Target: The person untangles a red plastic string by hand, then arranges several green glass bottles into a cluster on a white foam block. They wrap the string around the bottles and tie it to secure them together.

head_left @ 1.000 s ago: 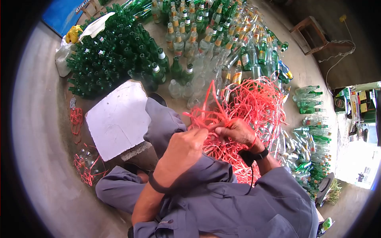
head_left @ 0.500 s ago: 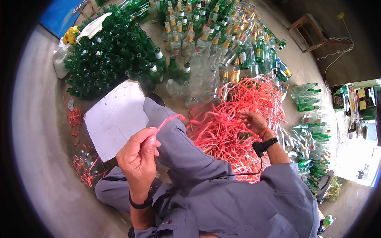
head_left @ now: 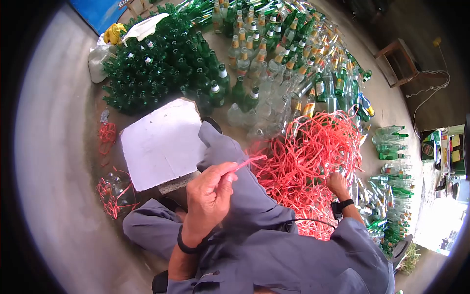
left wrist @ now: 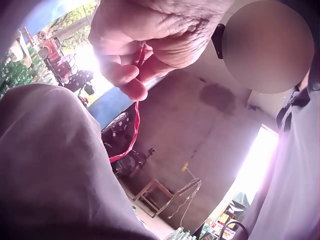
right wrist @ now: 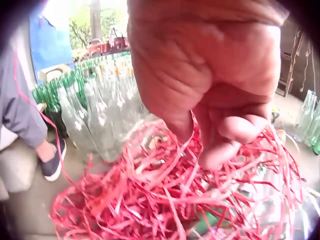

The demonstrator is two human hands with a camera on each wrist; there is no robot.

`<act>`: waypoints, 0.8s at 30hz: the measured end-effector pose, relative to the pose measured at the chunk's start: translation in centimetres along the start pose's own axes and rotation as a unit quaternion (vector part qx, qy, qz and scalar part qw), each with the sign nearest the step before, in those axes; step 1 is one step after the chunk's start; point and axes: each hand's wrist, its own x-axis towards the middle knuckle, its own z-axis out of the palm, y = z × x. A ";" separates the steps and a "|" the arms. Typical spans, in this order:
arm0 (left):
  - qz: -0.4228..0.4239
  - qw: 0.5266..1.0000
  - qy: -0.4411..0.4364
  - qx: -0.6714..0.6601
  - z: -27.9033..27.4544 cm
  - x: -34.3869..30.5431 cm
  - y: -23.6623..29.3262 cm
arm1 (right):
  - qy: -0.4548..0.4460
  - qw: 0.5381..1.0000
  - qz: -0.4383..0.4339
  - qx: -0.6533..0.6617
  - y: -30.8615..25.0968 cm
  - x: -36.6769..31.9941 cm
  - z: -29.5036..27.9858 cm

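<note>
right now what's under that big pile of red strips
Clear bottles poke out from beneath the red strip pile at its right edge, by the right hand. Whatever lies under its middle is covered by the tangle.

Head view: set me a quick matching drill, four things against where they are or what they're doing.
1 left grip
2 right grip
3 white slab
4 blue board

A at the right edge of the red twine heap
B beyond the green bottles, far left
C pinching one red strand
D between the green bottles and the person's knee

Pairs: 1-C, 2-A, 3-D, 4-B.
</note>
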 end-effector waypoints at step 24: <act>0.015 0.998 -0.045 -0.050 2.5 0.8 -0.4 | -0.146 0.752 -0.306 0.565 -18.8 -8.3 -11.0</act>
